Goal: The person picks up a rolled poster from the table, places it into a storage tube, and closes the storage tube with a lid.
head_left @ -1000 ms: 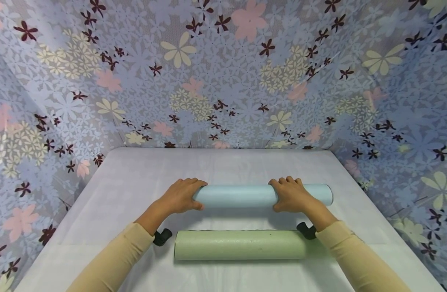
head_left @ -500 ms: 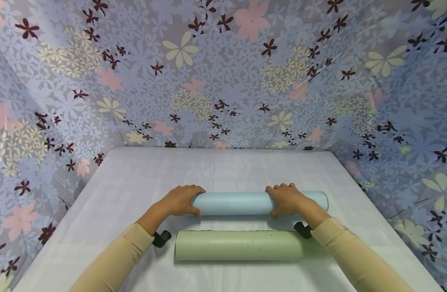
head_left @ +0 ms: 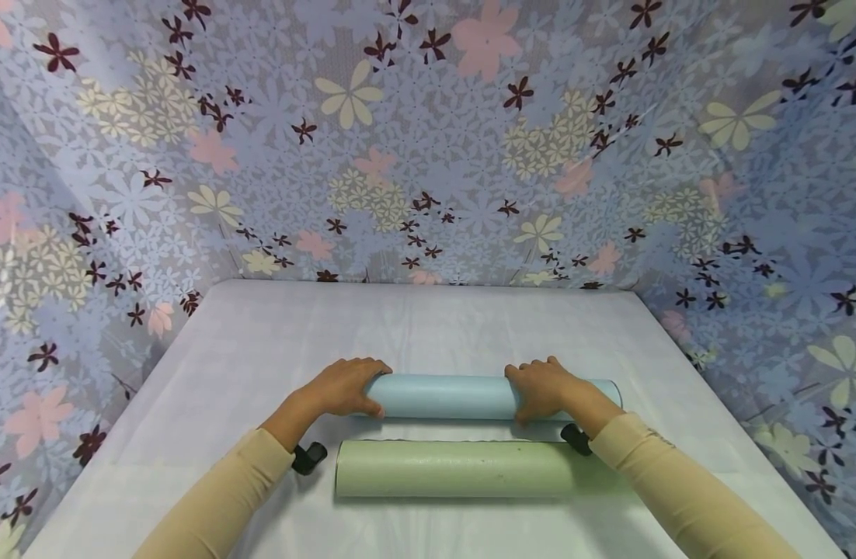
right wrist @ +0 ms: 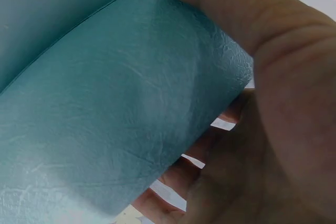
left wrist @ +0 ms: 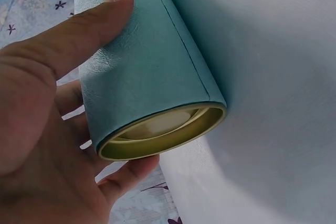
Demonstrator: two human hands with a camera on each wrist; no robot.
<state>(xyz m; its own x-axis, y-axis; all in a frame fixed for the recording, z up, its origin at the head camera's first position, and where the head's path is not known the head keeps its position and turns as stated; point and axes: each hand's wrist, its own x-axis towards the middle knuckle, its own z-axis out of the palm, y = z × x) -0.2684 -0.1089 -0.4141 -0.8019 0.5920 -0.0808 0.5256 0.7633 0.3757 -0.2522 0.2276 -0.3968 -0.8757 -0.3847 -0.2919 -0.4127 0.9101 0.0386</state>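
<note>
A light blue tube (head_left: 442, 397) lies crosswise in front of me, just beyond a pale green tube (head_left: 456, 469). My left hand (head_left: 344, 387) grips its left end, thumb on the near side and fingers over the far side. In the left wrist view the blue tube (left wrist: 152, 66) shows a lengthwise seam and a recessed, gold-coloured end, with the thumb laid along its side. Toward the right end, my right hand (head_left: 543, 390) holds the same tube. The right wrist view has the tube's creased blue surface (right wrist: 121, 98) between thumb and fingers.
Both tubes are over a white-covered table (head_left: 428, 326). Floral-patterned cloth (head_left: 428, 140) stands behind and at both sides. Black camera mounts (head_left: 309, 458) sit at the wrists, the right sleeve (head_left: 673, 481) overlapping the green tube's right end.
Both hands have brought the blue tube nearer to me and slightly left, narrowing the gap to the green tube. The green tube stays in place.
</note>
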